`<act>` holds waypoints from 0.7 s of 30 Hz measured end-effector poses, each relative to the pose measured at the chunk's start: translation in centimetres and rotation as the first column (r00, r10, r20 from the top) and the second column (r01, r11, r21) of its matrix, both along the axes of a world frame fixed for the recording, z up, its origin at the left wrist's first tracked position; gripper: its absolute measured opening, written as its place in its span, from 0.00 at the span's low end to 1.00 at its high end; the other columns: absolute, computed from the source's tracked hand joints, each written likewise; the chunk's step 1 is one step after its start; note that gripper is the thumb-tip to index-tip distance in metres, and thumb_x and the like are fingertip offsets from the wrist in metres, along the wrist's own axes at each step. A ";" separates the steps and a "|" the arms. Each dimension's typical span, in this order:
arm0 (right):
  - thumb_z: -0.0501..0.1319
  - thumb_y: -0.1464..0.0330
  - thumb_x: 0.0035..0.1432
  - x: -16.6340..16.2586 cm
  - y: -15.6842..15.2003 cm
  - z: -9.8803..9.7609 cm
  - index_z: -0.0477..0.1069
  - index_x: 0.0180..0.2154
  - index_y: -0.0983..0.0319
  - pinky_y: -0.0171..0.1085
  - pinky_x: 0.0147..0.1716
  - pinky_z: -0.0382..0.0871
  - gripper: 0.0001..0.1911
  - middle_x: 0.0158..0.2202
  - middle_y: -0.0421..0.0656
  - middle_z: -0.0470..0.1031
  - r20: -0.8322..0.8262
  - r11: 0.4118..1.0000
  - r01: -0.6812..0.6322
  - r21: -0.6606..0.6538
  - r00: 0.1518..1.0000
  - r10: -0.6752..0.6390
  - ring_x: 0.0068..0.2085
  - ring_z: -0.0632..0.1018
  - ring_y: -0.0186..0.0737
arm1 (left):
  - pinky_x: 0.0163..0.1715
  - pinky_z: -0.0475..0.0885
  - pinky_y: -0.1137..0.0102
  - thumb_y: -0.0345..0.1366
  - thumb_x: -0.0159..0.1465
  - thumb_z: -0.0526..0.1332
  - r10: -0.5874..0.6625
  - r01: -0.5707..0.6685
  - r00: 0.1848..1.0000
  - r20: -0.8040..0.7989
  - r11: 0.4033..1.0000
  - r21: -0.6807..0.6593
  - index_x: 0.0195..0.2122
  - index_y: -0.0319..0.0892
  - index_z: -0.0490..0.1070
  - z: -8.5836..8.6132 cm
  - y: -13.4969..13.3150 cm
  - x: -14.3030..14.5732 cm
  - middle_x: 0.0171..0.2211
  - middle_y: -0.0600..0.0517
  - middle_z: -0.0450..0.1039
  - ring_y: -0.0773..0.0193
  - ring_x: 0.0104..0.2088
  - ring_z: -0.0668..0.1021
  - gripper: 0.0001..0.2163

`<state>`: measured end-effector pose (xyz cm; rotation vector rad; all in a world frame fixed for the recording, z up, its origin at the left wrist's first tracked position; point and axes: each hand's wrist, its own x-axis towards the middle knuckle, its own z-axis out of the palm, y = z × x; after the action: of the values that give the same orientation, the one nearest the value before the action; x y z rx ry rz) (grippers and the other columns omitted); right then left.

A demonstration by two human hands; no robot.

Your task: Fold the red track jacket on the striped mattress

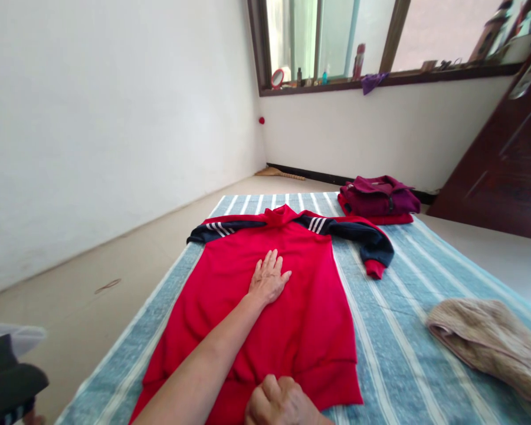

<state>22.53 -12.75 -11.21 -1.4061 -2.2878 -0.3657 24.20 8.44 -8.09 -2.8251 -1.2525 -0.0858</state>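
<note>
A red sweatshirt (301,307) with navy sleeves and white stripes lies spread flat, back up, on a blue striped mat (393,330). My left hand (269,277) rests flat on the middle of the sweatshirt, fingers stretched out and open. My right hand (281,401) is at the bottom edge of the view, fingers curled closed at the sweatshirt's hem; it looks pinched on the red fabric. The right sleeve (371,242) is bent with its red cuff pointing down; the left sleeve (207,231) is folded in along the shoulder.
A folded maroon and red pile of clothes (378,199) sits at the mat's far end. A beige knitted garment (495,339) lies at the right. Bare floor (115,265) and a white wall are left; a dark wooden door (508,159) is right. Dark objects (9,378) are bottom left.
</note>
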 end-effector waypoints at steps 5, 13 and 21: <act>0.51 0.68 0.62 5.9 -2.3 5.1 0.65 0.30 0.61 0.36 0.20 0.55 0.08 0.24 0.40 0.65 -0.135 0.991 -0.066 0.113 0.987 0.081 0.24 0.66 0.37 | 0.61 0.49 0.55 0.48 0.66 0.46 -0.017 0.017 1.000 -0.006 1.000 -0.016 0.62 0.37 0.55 -0.1 0.3 0.2 0.66 0.44 0.44 0.56 0.65 0.47 0.27; 0.52 0.62 0.60 16.2 -2.4 5.0 0.68 0.43 0.62 0.36 0.26 0.59 0.14 0.24 0.41 0.72 -0.337 0.639 0.565 -0.523 0.551 -0.763 0.27 0.73 0.41 | 0.61 0.49 0.52 0.47 0.67 0.45 -0.040 0.040 0.999 0.010 0.999 -0.016 0.62 0.37 0.55 -0.1 0.2 0.2 0.66 0.44 0.45 0.57 0.65 0.49 0.26; 0.54 0.63 0.51 17.1 -0.9 3.3 0.63 0.49 0.64 0.31 0.18 0.54 0.23 0.15 0.30 0.59 -0.631 0.650 0.291 -0.702 0.170 -0.757 0.17 0.66 0.34 | 0.60 0.52 0.52 0.45 0.66 0.47 -0.094 0.093 0.995 0.034 0.994 0.055 0.60 0.37 0.58 -0.1 0.1 0.2 0.65 0.44 0.46 0.55 0.65 0.49 0.24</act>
<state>39.59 -13.61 -7.94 -1.9440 -0.8381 0.6895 24.38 8.54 -8.20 -2.8483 -1.1067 -0.1723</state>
